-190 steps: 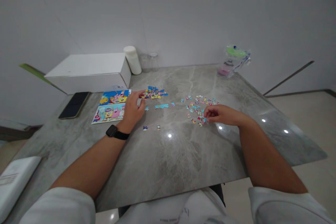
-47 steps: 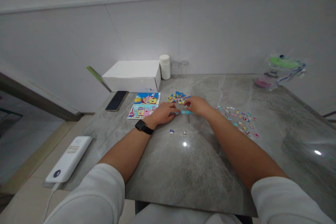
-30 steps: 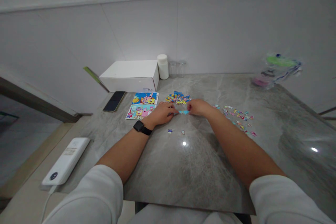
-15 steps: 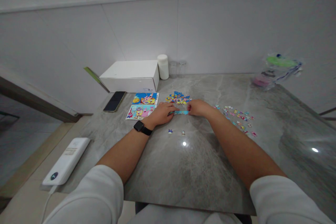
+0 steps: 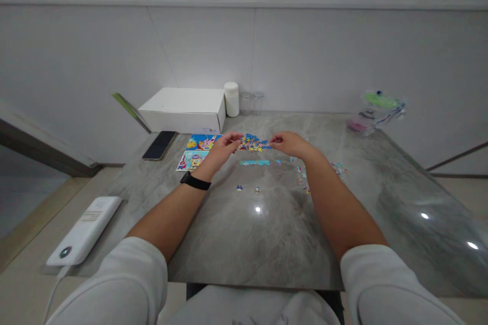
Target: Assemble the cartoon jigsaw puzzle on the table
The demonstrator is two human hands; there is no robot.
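Observation:
A pile of small jigsaw pieces (image 5: 252,143) lies between my two hands. My left hand (image 5: 224,150) is at the pile's left edge, fingers apart, holding nothing that I can see. At the right edge of the pile is my right hand (image 5: 287,143), thumb and forefinger pinched; whatever they hold is too small to name. Nearer to me runs a joined light-blue strip of pieces (image 5: 254,162), with a single loose piece (image 5: 278,162) just right of it. Two picture cards (image 5: 190,160) lie left, partly behind my left hand. Two lone pieces (image 5: 239,188) (image 5: 257,190) sit further forward.
Scattered pieces (image 5: 339,168) lie around my right forearm. At the back stand a white box (image 5: 183,106), a white bottle (image 5: 231,99) and two clear glasses (image 5: 251,103). A phone (image 5: 159,145) and a white power bank (image 5: 86,228) are left, a plastic bag (image 5: 373,111) back right.
Both hands have left the blue strip and moved back to the pile. My left hand has opened. A loose piece now shows right of the strip. The camera view has shifted slightly.

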